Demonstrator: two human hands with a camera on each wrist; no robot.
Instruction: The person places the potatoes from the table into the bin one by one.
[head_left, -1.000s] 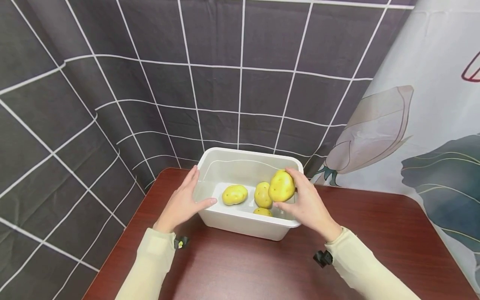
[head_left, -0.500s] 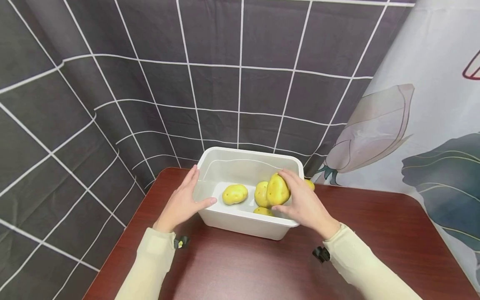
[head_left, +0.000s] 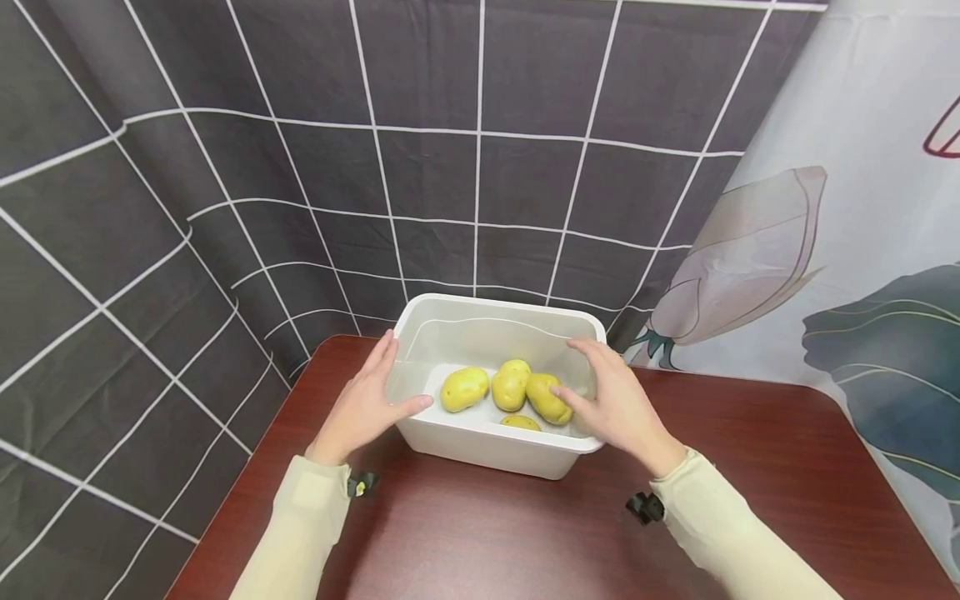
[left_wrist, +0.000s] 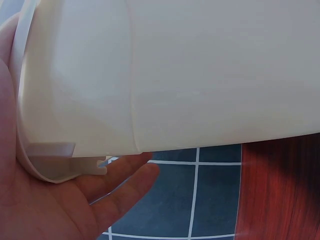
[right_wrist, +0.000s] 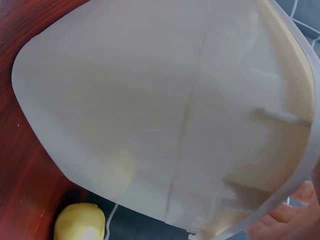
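A white plastic bin (head_left: 480,450) stands on the table with several yellow potatoes in it. One potato (head_left: 464,389) lies to the left, another potato (head_left: 511,385) in the middle, and a potato (head_left: 549,399) by my right thumb; the front wall partly hides a further potato (head_left: 520,422). My left hand (head_left: 363,412) rests against the bin's left end, fingers straight along the outside, thumb over the front corner. In the left wrist view its fingers (left_wrist: 125,190) extend below the rim. My right hand (head_left: 626,404) is spread at the right end, holding no potato, thumb over the bin's inside.
Another potato (right_wrist: 80,222) sits outside the bin, beyond its right end in the right wrist view. The reddish-brown table (head_left: 720,450) meets a dark gridded curtain (head_left: 420,183) behind and a floral curtain (head_left: 885,233) at the right.
My right hand has let go of its potato, which now lies low in the bin's right part. The middle potato has shifted slightly left and back. My left hand stays in place.
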